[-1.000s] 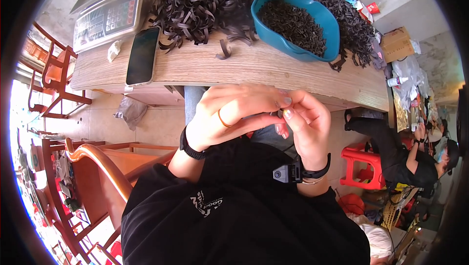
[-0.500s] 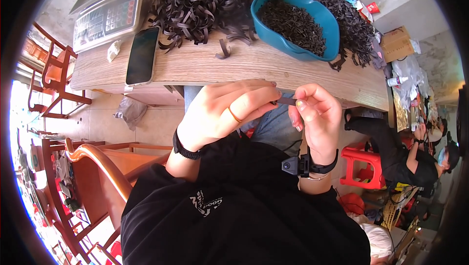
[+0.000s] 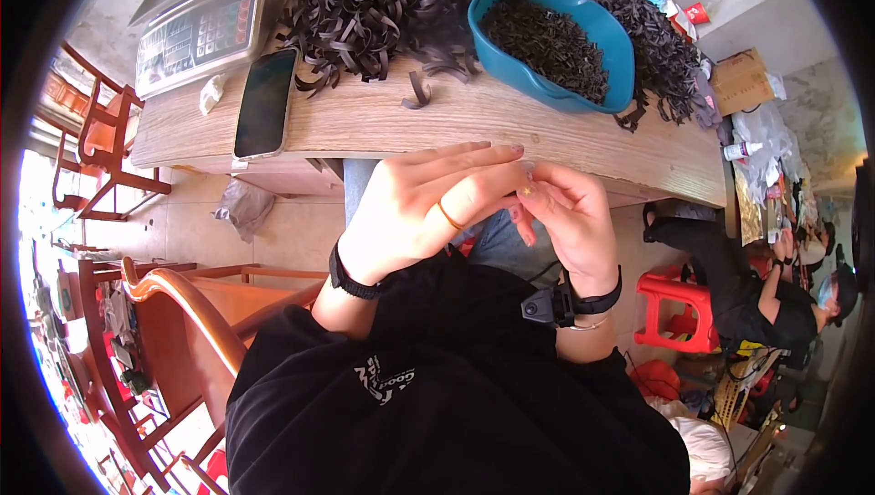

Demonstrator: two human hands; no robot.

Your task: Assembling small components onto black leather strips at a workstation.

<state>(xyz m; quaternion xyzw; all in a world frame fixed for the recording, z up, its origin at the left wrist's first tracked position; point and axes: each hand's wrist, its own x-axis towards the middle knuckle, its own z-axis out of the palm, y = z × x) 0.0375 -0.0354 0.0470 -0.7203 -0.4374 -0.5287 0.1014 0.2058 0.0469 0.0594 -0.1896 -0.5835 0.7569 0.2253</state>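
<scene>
Just in front of the table's near edge, my left hand (image 3: 428, 199) and my right hand (image 3: 570, 221) meet at the fingertips. Both are closed in a pinch around a thin black strip that showed between them half a second ago; fingers cover it at this moment. On the table beyond lies a loose heap of curled black strips (image 3: 369, 16), with a single strip (image 3: 416, 91) apart from it. A teal plastic basin (image 3: 538, 85) behind my right hand holds many short dark pieces. More dark strips (image 3: 652, 48) are piled to its right.
A wooden table (image 3: 346, 126) carries a digital scale (image 3: 196, 39), a phone (image 3: 266, 103) and crumpled white tissue (image 3: 211, 94) at left. A wooden chair (image 3: 182, 304) stands left of me. At right are a red stool (image 3: 676, 313), a cardboard box (image 3: 740, 80) and a seated person (image 3: 775, 304).
My right hand has moved left until its fingertips meet those of my left hand. The black strip that spanned the gap has gone from sight. My left hand has barely shifted.
</scene>
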